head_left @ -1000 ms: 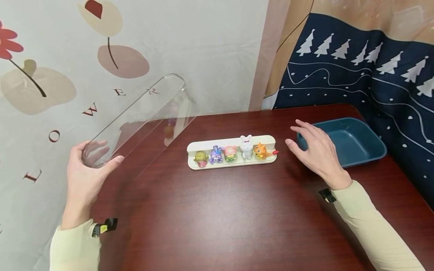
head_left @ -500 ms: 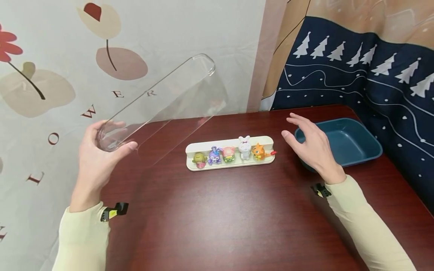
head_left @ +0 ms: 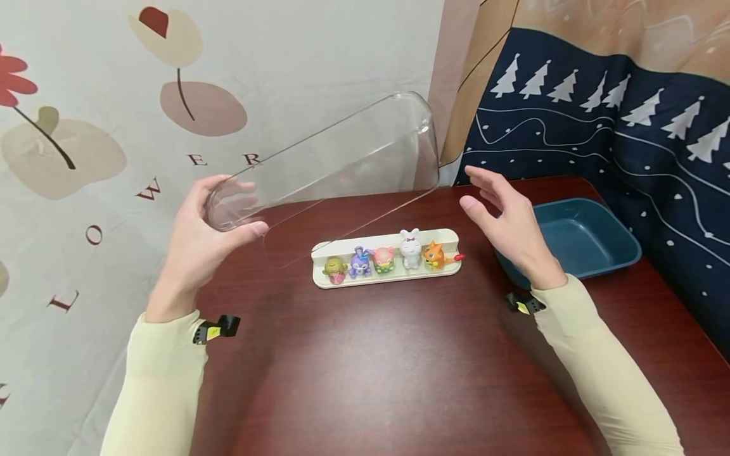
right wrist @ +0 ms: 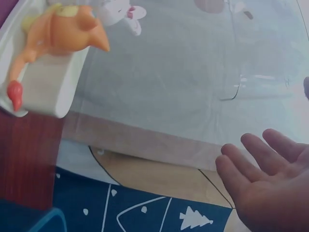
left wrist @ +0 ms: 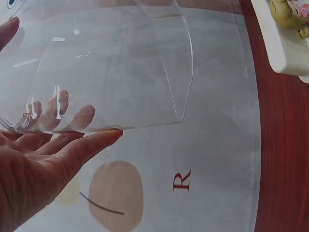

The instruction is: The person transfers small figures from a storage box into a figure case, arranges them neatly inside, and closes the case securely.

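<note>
My left hand [head_left: 211,244] grips one end of a long clear plastic cover [head_left: 342,152], thumb on the near side and fingers seen through it. The cover is tilted, its far end raised, in the air above and behind a cream display base [head_left: 388,278]. On that base stand several small figures: a green one [head_left: 334,269], a purple one [head_left: 360,262], a pink one [head_left: 383,258], a white rabbit [head_left: 410,249] and an orange one [head_left: 434,255]. My right hand [head_left: 510,221] hovers right of the cover's free end, fingers spread, holding nothing.
A dark teal plastic basin [head_left: 593,234] sits on the brown tabletop [head_left: 393,354] at the right, partly behind my right hand. A pale printed cloth [head_left: 319,57] hangs behind the table, with a navy tree-patterned cloth [head_left: 547,133] at back right.
My left hand has carried the clear cover rightward and up, to above the base, and its tilt has lessened. My right hand has shifted slightly left and up. The figures stay put.
</note>
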